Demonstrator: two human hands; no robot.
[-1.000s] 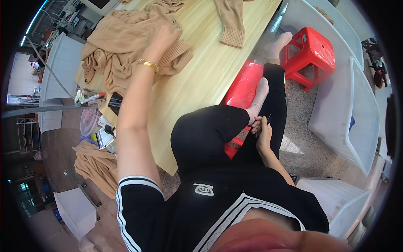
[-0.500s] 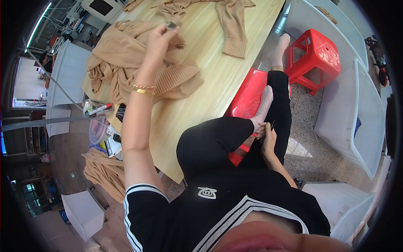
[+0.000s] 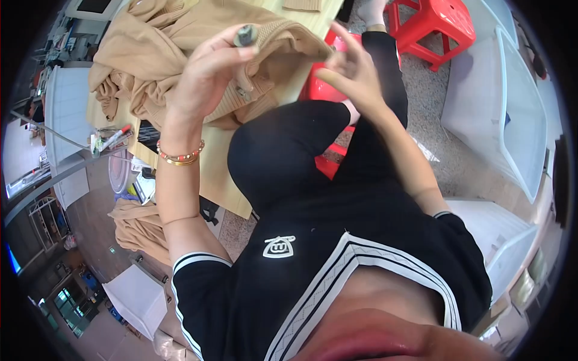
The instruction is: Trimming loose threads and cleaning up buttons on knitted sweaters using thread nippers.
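A tan, rib-edged knitted garment [image 3: 158, 41], bunched on the light wood-grain counter [image 3: 217, 174], is seemingly being arranged, its ribbing near the right edge. A small grey-green object [image 3: 245, 36] is pinched by the left hand [image 3: 211, 71]; the right hand [image 3: 356, 81] is spread wide. Closing on the ribbing seems called for.

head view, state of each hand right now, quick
Left hand: closed on a small, dark grey-green, rounded object, kind unclear.
Right hand: open and spread; blurred, so contact with the tan ribbed-knit garment cannot be told.
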